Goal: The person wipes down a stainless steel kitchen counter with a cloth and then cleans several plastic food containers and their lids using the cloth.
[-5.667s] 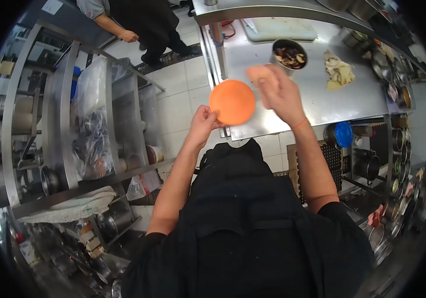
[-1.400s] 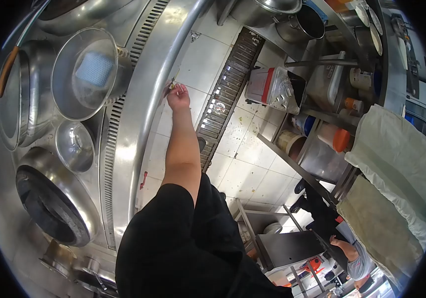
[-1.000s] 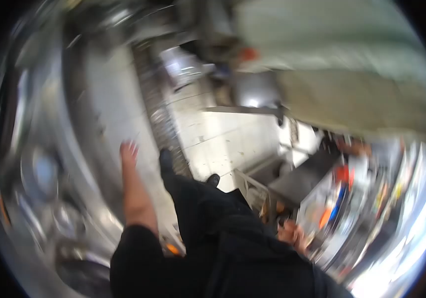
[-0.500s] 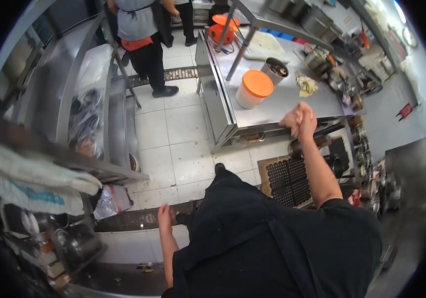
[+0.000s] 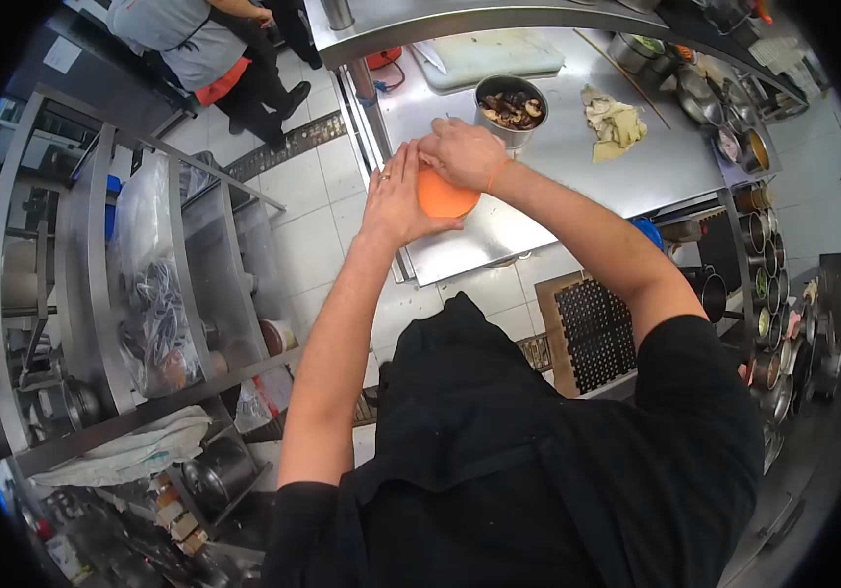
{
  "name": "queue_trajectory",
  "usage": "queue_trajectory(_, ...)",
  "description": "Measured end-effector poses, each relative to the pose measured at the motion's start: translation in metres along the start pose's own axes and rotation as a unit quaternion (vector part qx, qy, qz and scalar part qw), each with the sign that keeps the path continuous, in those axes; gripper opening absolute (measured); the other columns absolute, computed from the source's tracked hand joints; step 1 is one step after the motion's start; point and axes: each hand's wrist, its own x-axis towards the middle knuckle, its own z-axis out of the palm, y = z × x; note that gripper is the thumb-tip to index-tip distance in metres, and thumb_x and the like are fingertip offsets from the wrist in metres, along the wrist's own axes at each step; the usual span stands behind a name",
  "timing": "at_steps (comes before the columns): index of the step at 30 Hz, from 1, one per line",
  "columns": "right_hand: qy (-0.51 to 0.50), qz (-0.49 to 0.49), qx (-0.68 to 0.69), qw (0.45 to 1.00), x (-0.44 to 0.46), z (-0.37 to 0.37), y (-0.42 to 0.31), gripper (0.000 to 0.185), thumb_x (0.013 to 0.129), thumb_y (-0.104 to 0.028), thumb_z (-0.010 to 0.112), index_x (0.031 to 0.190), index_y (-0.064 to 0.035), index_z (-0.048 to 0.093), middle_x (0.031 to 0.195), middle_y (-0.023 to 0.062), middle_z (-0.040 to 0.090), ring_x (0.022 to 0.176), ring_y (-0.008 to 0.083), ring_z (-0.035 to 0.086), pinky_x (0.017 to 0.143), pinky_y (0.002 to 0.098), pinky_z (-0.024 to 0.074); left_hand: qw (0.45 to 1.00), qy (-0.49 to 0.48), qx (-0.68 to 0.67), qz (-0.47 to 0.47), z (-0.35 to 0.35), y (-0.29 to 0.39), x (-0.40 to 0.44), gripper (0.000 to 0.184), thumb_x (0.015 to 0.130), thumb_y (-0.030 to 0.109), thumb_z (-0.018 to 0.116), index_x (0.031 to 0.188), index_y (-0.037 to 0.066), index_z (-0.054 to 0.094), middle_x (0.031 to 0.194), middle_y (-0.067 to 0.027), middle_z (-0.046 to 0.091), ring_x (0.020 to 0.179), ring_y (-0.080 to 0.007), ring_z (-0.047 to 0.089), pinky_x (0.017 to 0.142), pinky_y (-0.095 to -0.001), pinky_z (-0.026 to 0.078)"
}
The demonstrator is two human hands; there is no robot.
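Note:
Both of my hands are at an orange lid (image 5: pixel 449 197) on a tub standing at the left end of the steel table. My left hand (image 5: pixel 400 204) lies along the lid's left side, fingers stretched and thumb along its near edge. My right hand (image 5: pixel 464 153) bends over the lid's far edge, fingers curled against it. Just behind my right hand stands a metal pot (image 5: pixel 512 108) with dark, sliced pieces in it. A crumpled yellowish cloth (image 5: pixel 614 122) lies right of the pot. The tub's body is hidden under the lid and hands.
A cutting board (image 5: pixel 490 59) with a knife lies at the table's back, below a raised steel shelf (image 5: pixel 440 22). Metal shelving (image 5: pixel 180 265) stands at the left. A person in grey (image 5: pixel 180 44) is at the upper left. Several pots and bowls line the right side.
The view has turned from the stove area back to the table. Half a second ago my hands were apart and away from the tub; now both are on its orange lid.

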Motion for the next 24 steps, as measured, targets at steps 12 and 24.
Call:
queue_trajectory(12, -0.123, 0.074, 0.095, 0.985, -0.065, -0.024, -0.052, 0.029, 0.102, -0.025, 0.053, 0.098, -0.0063, 0.076, 0.097, 0.0226, 0.075, 0.101, 0.0381, 0.074, 0.097, 0.0481, 0.0569, 0.998, 0.007, -0.061, 0.007, 0.048, -0.008, 0.026, 0.141, 0.067, 0.063, 0.090, 0.169, 0.003, 0.013, 0.170, -0.0151, 0.035, 0.159, -0.0284, 0.032, 0.131, -0.0518, 0.024)
queue_trajectory(24, 0.117, 0.385, 0.580, 0.709, -0.140, -0.047, 0.032, 0.036, 0.104, -0.032, 0.064, 0.116, 0.0014, 0.068, 0.100, 0.0113, 0.072, 0.092, 0.0266, 0.074, 0.083, 0.0418, 0.0588, 0.984, -0.081, 0.107, 0.117, -0.017, 0.038, 0.041, 0.156, 0.051, 0.082, 0.087, 0.170, 0.009, 0.018, 0.174, -0.0191, 0.025, 0.160, -0.0384, 0.027, 0.128, -0.0665, 0.019)
